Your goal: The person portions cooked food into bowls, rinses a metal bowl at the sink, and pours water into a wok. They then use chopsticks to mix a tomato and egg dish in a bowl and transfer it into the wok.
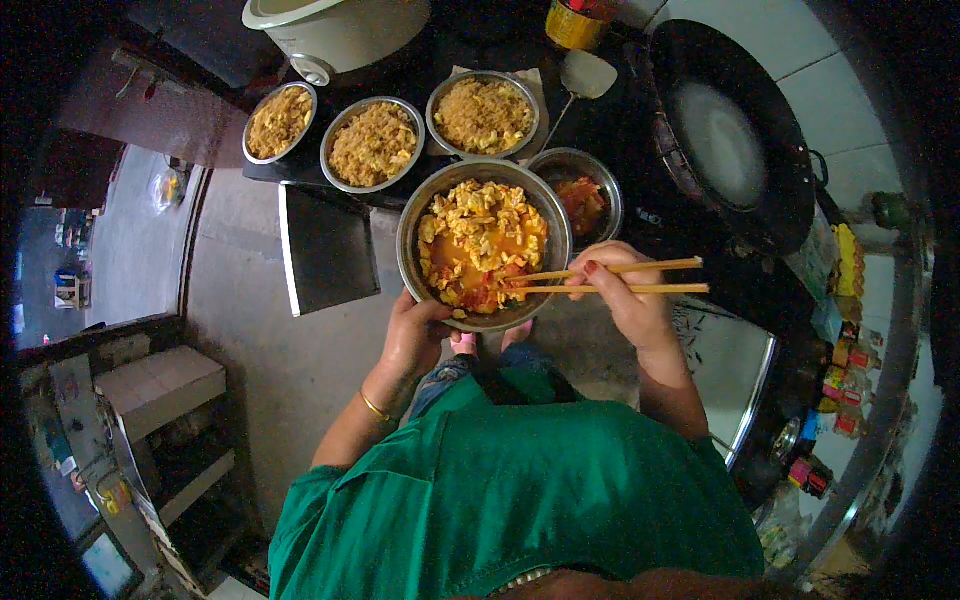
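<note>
My left hand (415, 335) grips the near left rim of a metal bowl (409, 251), with the thumb over the edge. Inside the bowl lie scrambled egg pieces (480, 214) and red tomato (474, 289) in orange liquid. From the right, my right hand (626, 296) holds a pair of wooden chopsticks (660, 277), their tips down in the tomato and egg. Just behind the held bowl, partly covered by it, a smaller metal bowl (616, 196) contains red tomato pieces (583, 201).
Three metal bowls of fried rice (484, 112) stand along the black counter (405, 71). Behind them is a white slow cooker (337, 37). A metal spatula (589, 75) lies beside the bowls. On the right sits a large black wok (720, 142); bottles and jars (851, 390) line the wall.
</note>
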### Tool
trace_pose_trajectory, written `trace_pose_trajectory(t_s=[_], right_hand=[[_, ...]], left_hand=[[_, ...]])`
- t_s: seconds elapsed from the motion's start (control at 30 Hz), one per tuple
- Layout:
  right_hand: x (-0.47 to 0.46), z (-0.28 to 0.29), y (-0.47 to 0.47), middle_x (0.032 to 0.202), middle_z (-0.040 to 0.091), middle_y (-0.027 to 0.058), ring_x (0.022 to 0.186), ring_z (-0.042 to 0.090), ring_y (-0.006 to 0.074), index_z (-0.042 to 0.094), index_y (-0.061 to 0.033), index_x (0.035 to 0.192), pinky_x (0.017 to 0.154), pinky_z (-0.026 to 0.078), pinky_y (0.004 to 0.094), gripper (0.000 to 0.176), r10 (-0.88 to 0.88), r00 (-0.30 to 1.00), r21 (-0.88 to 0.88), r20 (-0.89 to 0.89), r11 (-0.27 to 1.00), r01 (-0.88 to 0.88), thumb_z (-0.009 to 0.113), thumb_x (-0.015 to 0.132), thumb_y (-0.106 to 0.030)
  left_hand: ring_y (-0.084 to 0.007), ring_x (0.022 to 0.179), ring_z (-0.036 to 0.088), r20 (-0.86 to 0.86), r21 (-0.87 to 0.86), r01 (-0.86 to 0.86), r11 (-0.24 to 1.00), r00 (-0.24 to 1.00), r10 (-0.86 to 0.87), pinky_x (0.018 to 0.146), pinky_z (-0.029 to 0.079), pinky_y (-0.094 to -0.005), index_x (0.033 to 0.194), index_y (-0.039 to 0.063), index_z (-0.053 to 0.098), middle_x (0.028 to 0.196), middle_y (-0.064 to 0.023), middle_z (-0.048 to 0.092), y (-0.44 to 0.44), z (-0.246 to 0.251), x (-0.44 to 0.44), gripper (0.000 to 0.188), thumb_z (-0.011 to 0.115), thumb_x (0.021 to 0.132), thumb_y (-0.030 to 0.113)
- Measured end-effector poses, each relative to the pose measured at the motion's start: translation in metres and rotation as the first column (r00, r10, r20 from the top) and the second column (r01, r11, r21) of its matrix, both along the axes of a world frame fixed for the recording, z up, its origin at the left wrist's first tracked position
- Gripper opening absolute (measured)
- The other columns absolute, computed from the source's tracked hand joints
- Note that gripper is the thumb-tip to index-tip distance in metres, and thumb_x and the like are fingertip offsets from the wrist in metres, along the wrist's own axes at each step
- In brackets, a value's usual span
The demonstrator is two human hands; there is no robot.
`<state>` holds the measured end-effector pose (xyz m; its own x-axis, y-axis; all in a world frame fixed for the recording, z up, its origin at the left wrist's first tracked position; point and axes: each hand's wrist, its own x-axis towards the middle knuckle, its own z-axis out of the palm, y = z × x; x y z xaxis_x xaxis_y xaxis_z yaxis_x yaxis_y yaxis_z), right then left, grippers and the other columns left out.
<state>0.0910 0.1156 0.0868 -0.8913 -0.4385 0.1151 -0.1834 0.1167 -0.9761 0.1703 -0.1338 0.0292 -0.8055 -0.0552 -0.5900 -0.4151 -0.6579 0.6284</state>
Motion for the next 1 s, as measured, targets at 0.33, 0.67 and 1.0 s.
trace_pose_trajectory(t_s=[0.33, 0.67, 1.0], right_hand=[[0.004, -0.012, -0.014, 0.087, 0.057, 0.0155, 0.072, 0.061, 0.0200, 0.056, 0.0055, 0.091, 0.060, 0.052, 0.0297, 0.018, -0.145, 0.982, -0.255, 0.117, 0.952, 0.171, 0.043, 0.091, -0.008], [0.013, -0.009, -0.014, 0.087, 0.060, 0.0145, 0.070, 0.062, 0.0198, 0.056, 0.0045, 0.093, 0.061, 0.053, 0.0321, 0.018, -0.071, 0.949, -0.167, 0.307, 0.978, 0.127, 0.046, 0.091, -0.010], [0.011, -0.009, -0.013, 0.079, 0.061, 0.0171, 0.068, 0.061, 0.0226, 0.057, 0.0054, 0.088, 0.062, 0.052, 0.0336, 0.025, -0.206, 0.935, -0.322, 0.288, 0.899, 0.297, 0.043, 0.091, -0.015]], left_hand=[[-0.0245, 0.061, 0.059, 0.052, 0.017, 0.033, 0.999, 0.998, -0.034, 0.043, 0.047, -0.0293, 0.102, -0.005, 0.044, 0.085, -0.0166, 0.060, 0.006, 0.007, 0.000, 0.029, 0.046, 0.074, 0.000], [-0.0250, 0.060, 0.059, 0.030, 0.019, 0.041, 0.999, 0.999, -0.041, 0.042, 0.048, -0.0296, 0.102, -0.004, 0.043, 0.085, -0.0166, 0.059, 0.007, 0.008, 0.001, 0.030, 0.047, 0.072, -0.001], [-0.0252, 0.058, 0.059, 0.021, 0.014, 0.009, 1.000, 1.000, -0.009, 0.042, 0.048, -0.0298, 0.098, -0.006, 0.046, 0.080, -0.0173, 0.060, 0.007, 0.000, 0.004, 0.026, 0.047, 0.072, -0.001]])
